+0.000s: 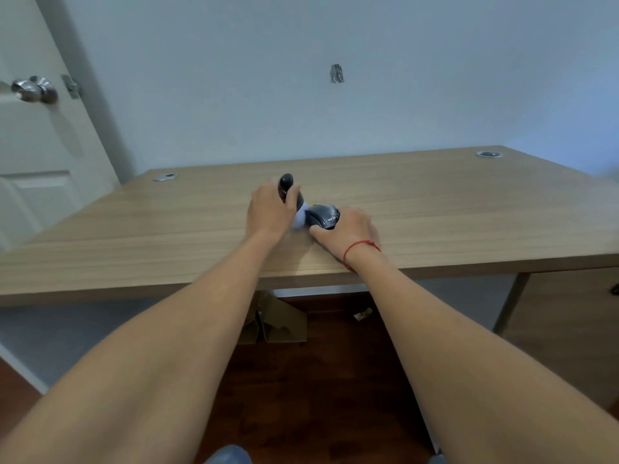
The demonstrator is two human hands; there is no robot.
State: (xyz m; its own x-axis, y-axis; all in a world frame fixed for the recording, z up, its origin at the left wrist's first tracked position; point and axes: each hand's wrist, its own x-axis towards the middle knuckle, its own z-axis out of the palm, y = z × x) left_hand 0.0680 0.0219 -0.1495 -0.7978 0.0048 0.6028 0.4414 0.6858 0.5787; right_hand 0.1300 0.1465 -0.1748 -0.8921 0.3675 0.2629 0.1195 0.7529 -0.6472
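My right hand point(350, 229) curls round the mouse point(324, 216), mid-desk point(134, 229), thumb along its near side. Just left of it, my left hand point(269, 212) grips a dark bottle point(287, 184). A white thing point(299, 220) sits between bottle and mouse; I cannot tell what.

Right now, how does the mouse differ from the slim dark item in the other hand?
The mouse is low and broad, under the right hand; the slim dark item stands taller, gripped by the left hand. The mouse bears white lettering; the item shows none. Both are dark.
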